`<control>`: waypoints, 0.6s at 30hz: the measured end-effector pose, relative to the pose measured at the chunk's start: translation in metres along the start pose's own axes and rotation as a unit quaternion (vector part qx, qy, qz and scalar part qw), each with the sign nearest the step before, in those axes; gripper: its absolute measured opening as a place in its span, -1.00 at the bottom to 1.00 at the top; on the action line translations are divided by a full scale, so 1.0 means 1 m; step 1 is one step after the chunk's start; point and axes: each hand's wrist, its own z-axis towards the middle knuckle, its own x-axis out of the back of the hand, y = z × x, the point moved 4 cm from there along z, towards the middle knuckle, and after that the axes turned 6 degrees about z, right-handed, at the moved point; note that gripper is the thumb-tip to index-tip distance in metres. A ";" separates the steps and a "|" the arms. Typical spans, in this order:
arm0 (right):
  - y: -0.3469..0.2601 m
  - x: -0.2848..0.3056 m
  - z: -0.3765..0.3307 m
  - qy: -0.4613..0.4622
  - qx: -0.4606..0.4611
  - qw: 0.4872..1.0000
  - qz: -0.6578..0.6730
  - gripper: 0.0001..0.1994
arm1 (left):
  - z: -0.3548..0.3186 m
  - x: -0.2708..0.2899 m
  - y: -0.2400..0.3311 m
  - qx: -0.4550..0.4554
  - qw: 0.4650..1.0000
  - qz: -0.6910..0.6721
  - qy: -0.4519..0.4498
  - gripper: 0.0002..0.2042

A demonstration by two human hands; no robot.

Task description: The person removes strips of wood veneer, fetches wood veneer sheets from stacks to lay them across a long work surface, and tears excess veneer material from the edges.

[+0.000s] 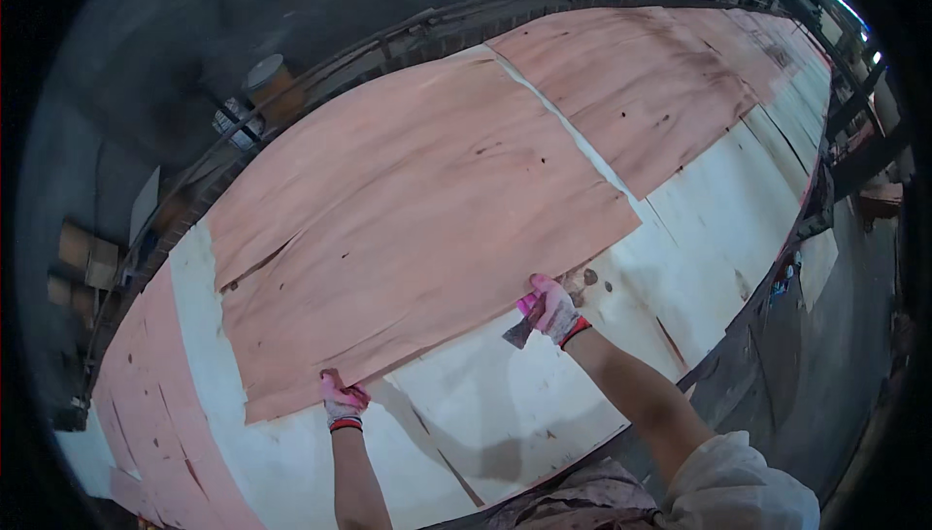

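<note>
A large reddish wood veneer sheet (417, 219) lies over pale sheets on a long work surface. My left hand (345, 400), in a pink-stained white glove with a red cuff, grips the sheet's near edge, left of centre. Farther right, my right hand (557, 311), gloved alike, is closed round a scraper (518, 334). The scraper's flat dark blade points down to the left, and most of its handle is hidden in the fingers. That hand is also at the veneer's near edge, beside a dark knot in the pale sheet (485, 389).
A second reddish veneer sheet (631, 83) lies beyond a narrow pale gap. Another reddish piece (150, 394) is at the far left. Behind the far rail stand an orange-brown drum (275, 88) and a white bucket (238, 123). Dark beams (869, 161) flank the right end.
</note>
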 end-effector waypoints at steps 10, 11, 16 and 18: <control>-0.011 -0.038 -0.026 -0.182 0.020 0.974 0.130 -0.95 | -0.099 -0.099 -0.017 0.044 0.980 -0.174 -0.085 -0.57; -0.015 -0.049 -0.043 -0.170 0.020 0.971 0.169 -0.85 | -0.110 -0.121 -0.021 0.054 0.975 -0.184 -0.113 -0.60; -0.028 -0.102 -0.115 -0.260 0.033 0.943 0.204 -0.66 | -0.115 -0.127 0.049 -0.220 0.919 0.049 -0.323 -0.64; -0.028 -0.099 -0.131 -0.247 0.071 0.946 0.199 -0.60 | -0.158 -0.140 0.095 -0.297 0.900 0.085 -0.306 -0.62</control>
